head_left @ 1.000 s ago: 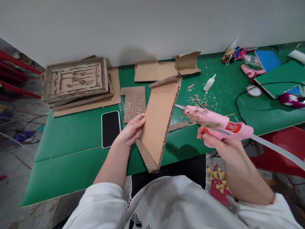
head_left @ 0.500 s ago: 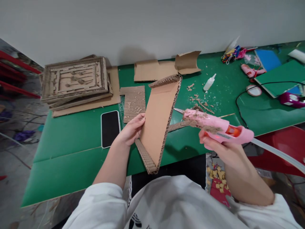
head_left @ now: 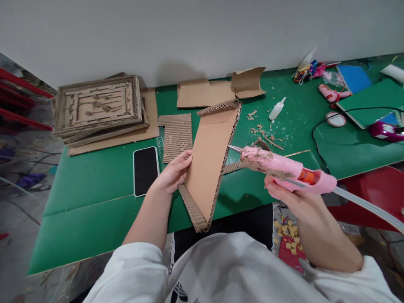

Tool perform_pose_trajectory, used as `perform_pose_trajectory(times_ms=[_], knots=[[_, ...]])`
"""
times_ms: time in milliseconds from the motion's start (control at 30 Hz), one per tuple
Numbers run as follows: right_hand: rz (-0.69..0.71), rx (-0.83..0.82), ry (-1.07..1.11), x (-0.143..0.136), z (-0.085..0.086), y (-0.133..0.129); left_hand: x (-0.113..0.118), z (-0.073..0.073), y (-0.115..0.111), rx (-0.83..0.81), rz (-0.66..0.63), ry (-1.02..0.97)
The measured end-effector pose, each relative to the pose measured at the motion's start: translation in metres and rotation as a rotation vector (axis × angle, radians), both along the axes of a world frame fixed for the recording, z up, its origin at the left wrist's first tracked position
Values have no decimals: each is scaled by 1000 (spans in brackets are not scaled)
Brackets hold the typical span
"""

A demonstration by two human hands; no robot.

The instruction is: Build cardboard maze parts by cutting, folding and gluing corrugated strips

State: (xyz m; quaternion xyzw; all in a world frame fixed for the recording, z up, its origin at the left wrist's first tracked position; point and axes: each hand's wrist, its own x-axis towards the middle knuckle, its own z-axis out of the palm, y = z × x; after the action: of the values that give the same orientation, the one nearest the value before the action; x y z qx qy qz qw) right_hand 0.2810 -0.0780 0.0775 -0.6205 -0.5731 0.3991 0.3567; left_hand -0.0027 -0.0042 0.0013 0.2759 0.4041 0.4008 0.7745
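Observation:
My left hand (head_left: 177,170) pinches the left edge of a cardboard panel (head_left: 207,162), which is tilted above the table. Corrugated strips stand along the panel's far and near ends. In my right hand (head_left: 290,200) is a pink hot glue gun (head_left: 277,165), its body smeared with brown residue and a long clear glue stick (head_left: 369,206) trailing from the back. The metal nozzle is at the panel's right edge; whether it touches, I cannot tell. Beneath the nozzle lies a narrow corrugated strip (head_left: 233,167) on the table.
On the green table (head_left: 94,227), a phone (head_left: 145,171) and a corrugated sheet (head_left: 176,136) lie left of the panel. Stacked cardboard frames (head_left: 101,107) are at the far left. Behind are cardboard pieces (head_left: 192,93); rightward, a small glue bottle (head_left: 277,109), scraps and a black cable (head_left: 315,143).
The glue gun has shifted slightly left and down along the panel's right edge. My left hand and the panel have barely moved.

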Motion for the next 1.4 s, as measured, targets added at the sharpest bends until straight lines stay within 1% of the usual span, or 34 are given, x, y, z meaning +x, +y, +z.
perform_pose_trajectory(times_ms=[133,233,367,500,567,700,800,967,1067,1133,1233,1333,1400], knots=[[-57,26,34,-1,-1,1,0,0,0,-2,9,15],[-47,21,27,-1,0,3,0,-1,0,6,2,28],[-34,31,-17,-3,11,6,0,0,0,10,-9,40],[-32,-5,-8,-5,19,10,0,1,0,9,-2,31],[-34,-8,-10,-4,18,10,0,1,0,11,-4,26],[-60,50,-43,0,10,7,1,2,0,8,0,22],[-72,59,-24,3,6,5,1,2,0,2,5,24],[-52,51,-28,4,7,4,1,2,-1,5,-2,18],[-46,79,-66,7,8,3,1,1,0,7,-1,14],[-5,59,-107,9,9,0,1,1,0,1,7,3],[97,21,-133,11,14,-5,1,1,1,-4,45,-31],[186,81,-138,5,23,-11,2,1,2,-1,77,-74],[278,126,-173,-2,31,-16,1,0,3,-4,86,-88]])
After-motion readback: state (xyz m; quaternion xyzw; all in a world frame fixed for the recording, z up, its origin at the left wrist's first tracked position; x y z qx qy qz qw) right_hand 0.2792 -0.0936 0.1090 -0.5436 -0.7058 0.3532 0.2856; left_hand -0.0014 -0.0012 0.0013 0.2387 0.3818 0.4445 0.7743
